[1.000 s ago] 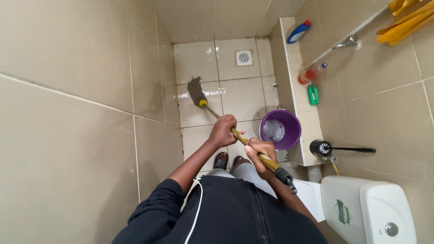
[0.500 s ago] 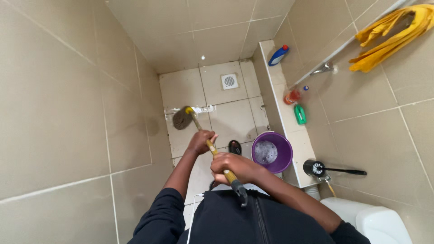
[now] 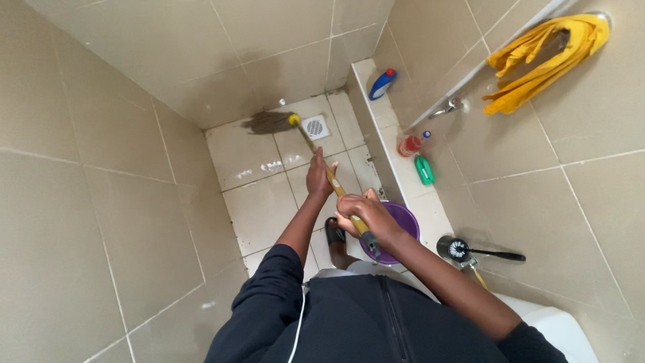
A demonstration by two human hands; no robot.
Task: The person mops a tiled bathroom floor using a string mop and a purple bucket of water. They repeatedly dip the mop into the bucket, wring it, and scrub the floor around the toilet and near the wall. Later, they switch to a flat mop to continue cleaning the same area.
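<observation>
Both my hands grip a mop with a yellow wooden handle [image 3: 306, 139]. My left hand [image 3: 320, 176] holds the shaft further down, my right hand [image 3: 363, 212] holds it near the black end grip. The grey stringy mop head [image 3: 266, 122] lies on the wet white floor tiles at the far wall, just left of the round floor drain [image 3: 315, 126]. A purple bucket [image 3: 402, 216] stands right behind my right hand, partly hidden by it.
A raised ledge [image 3: 396, 158] on the right carries a blue bottle [image 3: 382, 83], an orange bottle [image 3: 410, 144] and a green bottle [image 3: 424, 169]. A black toilet brush [image 3: 462, 250], a white toilet [image 3: 552, 323], a wall tap [image 3: 445, 107] and a hanging yellow cloth [image 3: 543, 57] are to the right. Beige tiled walls close in on the left.
The mop head has swept from the left wall up to the far wall beside the drain. Both hands pushed forward with the handle; my view tilted further up.
</observation>
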